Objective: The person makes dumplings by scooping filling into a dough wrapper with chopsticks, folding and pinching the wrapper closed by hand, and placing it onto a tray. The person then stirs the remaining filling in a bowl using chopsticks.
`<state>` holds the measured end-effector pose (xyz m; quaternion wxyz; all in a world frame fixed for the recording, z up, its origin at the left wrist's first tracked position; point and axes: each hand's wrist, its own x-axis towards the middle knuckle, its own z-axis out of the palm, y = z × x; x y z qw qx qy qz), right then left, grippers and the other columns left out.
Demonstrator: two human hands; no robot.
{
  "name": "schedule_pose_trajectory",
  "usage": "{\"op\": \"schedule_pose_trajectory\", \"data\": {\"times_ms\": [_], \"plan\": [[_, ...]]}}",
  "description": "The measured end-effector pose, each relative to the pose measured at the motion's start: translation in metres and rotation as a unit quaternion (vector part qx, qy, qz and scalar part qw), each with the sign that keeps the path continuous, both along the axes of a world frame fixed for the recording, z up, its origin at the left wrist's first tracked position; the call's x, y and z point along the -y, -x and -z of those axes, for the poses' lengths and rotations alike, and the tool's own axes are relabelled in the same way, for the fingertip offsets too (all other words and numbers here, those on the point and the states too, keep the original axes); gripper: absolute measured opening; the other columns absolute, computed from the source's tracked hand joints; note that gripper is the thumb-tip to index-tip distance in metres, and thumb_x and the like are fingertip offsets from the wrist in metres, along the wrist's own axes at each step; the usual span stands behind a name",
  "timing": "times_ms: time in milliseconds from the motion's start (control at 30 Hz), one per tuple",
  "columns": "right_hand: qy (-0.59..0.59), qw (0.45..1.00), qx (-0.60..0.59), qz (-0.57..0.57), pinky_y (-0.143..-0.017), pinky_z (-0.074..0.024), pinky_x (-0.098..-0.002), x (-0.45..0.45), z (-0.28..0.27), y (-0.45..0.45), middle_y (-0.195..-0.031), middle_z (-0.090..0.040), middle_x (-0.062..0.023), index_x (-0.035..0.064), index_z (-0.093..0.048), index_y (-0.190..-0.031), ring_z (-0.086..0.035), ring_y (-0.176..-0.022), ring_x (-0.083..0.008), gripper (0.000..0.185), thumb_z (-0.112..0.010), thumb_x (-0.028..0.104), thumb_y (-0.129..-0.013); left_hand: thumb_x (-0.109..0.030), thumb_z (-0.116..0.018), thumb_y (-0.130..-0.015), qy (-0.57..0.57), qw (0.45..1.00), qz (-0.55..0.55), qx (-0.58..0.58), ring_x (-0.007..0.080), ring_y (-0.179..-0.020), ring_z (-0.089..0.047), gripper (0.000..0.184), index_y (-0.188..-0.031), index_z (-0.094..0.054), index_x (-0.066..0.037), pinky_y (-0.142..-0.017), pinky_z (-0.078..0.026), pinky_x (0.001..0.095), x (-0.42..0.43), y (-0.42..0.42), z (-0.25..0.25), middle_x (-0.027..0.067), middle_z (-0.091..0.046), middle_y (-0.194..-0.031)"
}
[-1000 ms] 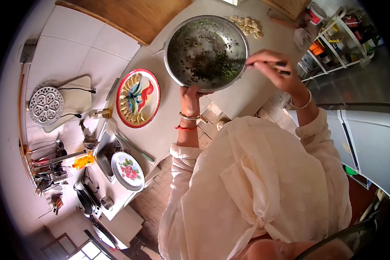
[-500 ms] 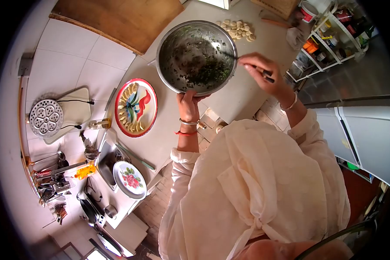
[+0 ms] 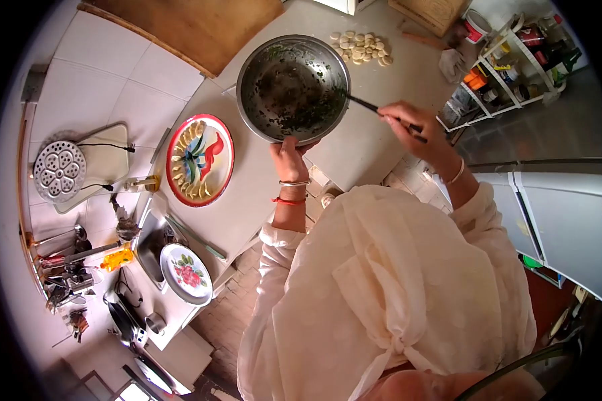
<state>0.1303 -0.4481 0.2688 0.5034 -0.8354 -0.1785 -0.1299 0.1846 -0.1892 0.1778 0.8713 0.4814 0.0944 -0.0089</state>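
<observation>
My left hand point(image 3: 289, 162) grips the near rim of a large steel mixing bowl point(image 3: 253, 83), thumb over the edge and the other fingers underneath. Chopped dark-green filling point(image 3: 301, 121) lies in its bottom and clings to the walls. To the right of the bowl, my right hand point(image 3: 415, 130) is closed around dark chopsticks point(image 3: 363, 102). Their tips reach over the bowl's right rim and touch or nearly touch the greens there. Left of the bowl stands a red-rimmed plate point(image 3: 222, 182) with a curved row of folded dumplings point(image 3: 179, 160).
Small round dough pieces point(image 3: 361, 48) lie behind the bowl on the counter point(image 3: 381, 90). A wooden board point(image 3: 187, 27) is at the back left, a bottle rack point(image 3: 508, 77) at the right. A floral lid or plate point(image 3: 186, 274) sits by the sink point(image 3: 150, 244).
My right hand has drawn back right and toward me, bringing the chopsticks from inside the bowl to its right edge. The view has shifted slightly; my left hand keeps hold of the bowl.
</observation>
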Motion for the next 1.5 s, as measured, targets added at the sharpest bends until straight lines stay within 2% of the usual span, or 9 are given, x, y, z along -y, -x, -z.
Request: {"op": "schedule_pose_trajectory", "data": {"times_ms": [233,333,533,733,933,1033,1233,1367,1500], "plan": [[0.013,0.999,-0.011,-0.045,-0.060,-0.0486,-0.0296,-0.044,0.016,0.020,-0.091,-0.066,-0.0133,0.0009,-0.062,-0.107,-0.062,-0.068,-0.0244,0.020,-0.060,-0.002,-0.087,0.002,-0.043,-0.081,0.036,0.998,-0.053,-0.022,0.0369,-0.087,-0.067,0.024,-0.098,-0.052,0.017,-0.077,-0.061,0.0512,0.015,0.002,0.029,0.0230,-0.061,-0.104],[-0.077,0.997,-0.017,-0.007,-0.059,-0.0485,-0.0291,-0.040,0.013,0.013,-0.093,-0.066,-0.0135,0.0015,-0.063,-0.107,-0.062,-0.068,-0.0222,0.021,-0.061,-0.002,-0.087,0.001,-0.043,-0.081,0.037,0.998,-0.035,-0.020,0.0362,-0.087,-0.067,0.023,-0.096,-0.052,0.016,-0.079,-0.061,0.0520,0.017,0.001,0.022,0.0227,-0.061,-0.103],[0.049,0.990,0.113,0.069,-0.063,-0.0492,-0.0266,-0.027,-0.009,-0.027,-0.094,-0.067,-0.0116,0.0006,-0.066,-0.103,-0.063,-0.072,-0.0174,0.016,-0.061,-0.001,-0.088,0.002,-0.044,-0.080,0.054,0.998,-0.009,-0.019,0.0347,-0.085,-0.066,0.021,-0.093,-0.053,0.015,-0.080,-0.060,0.0531,0.021,0.002,0.016,0.0204,-0.059,-0.099],[0.002,0.999,0.011,-0.046,-0.065,-0.0507,-0.0284,-0.022,0.000,-0.007,-0.097,-0.067,-0.0108,0.0020,-0.065,-0.105,-0.064,-0.074,-0.0191,0.018,-0.060,-0.002,-0.088,0.002,-0.044,-0.079,0.073,0.997,-0.017,-0.020,0.0368,-0.086,-0.066,0.022,-0.094,-0.053,0.015,-0.080,-0.060,0.0536,0.013,-0.002,0.022,0.0207,-0.059,-0.100],[0.029,0.992,0.114,0.035,-0.066,-0.0506,-0.0299,-0.025,-0.009,-0.038,-0.095,-0.066,-0.0106,0.0011,-0.065,-0.104,-0.063,-0.074,-0.0203,0.016,-0.060,-0.002,-0.089,0.000,-0.047,-0.080,0.084,0.996,0.020,-0.009,0.0356,-0.087,-0.065,0.018,-0.093,-0.051,0.012,-0.078,-0.061,0.0531,0.016,0.001,0.012,0.0196,-0.058,-0.100],[0.011,0.997,0.031,-0.070,-0.066,-0.0506,-0.0296,-0.013,0.005,-0.030,-0.098,-0.066,-0.0106,0.0016,-0.064,-0.107,-0.063,-0.074,-0.0209,0.018,-0.061,-0.002,-0.089,0.000,-0.048,-0.081,0.087,0.996,-0.015,-0.032,0.0340,-0.089,-0.064,0.018,-0.096,-0.050,0.010,-0.077,-0.061,0.0522,0.012,0.001,0.020,0.0187,-0.058,-0.101],[-0.035,0.995,0.073,0.056,-0.067,-0.0487,-0.0294,-0.022,-0.006,-0.039,-0.099,-0.066,-0.0101,-0.0005,-0.064,-0.107,-0.062,-0.077,-0.0179,0.017,-0.060,-0.002,-0.091,0.002,-0.045,-0.080,0.075,0.997,0.019,-0.028,0.0359,-0.090,-0.066,0.029,-0.105,-0.054,0.013,-0.079,-0.061,0.0518,0.013,-0.001,0.017,0.0215,-0.060,-0.110],[-0.035,0.997,0.031,-0.070,-0.069,-0.0502,-0.0300,-0.029,0.008,-0.042,-0.101,-0.067,-0.0105,0.0009,-0.065,-0.109,-0.063,-0.080,-0.0177,0.020,-0.062,-0.002,-0.090,0.002,-0.044,-0.080,0.087,0.994,0.062,-0.033,0.0358,-0.092,-0.067,0.031,-0.107,-0.055,0.012,-0.078,-0.061,0.0510,0.016,-0.001,0.018,0.0202,-0.063,-0.106],[-0.101,0.992,0.014,-0.068,-0.076,-0.0510,-0.0273,-0.026,-0.005,-0.032,-0.100,-0.068,-0.0115,-0.0021,-0.066,-0.108,-0.065,-0.089,-0.0171,0.017,-0.059,-0.002,-0.092,0.000,-0.046,-0.081,0.062,0.995,0.069,-0.031,0.0359,-0.093,-0.067,0.030,-0.107,-0.055,0.012,-0.078,-0.060,0.0513,0.020,0.000,0.004,0.0199,-0.063,-0.105]]}}
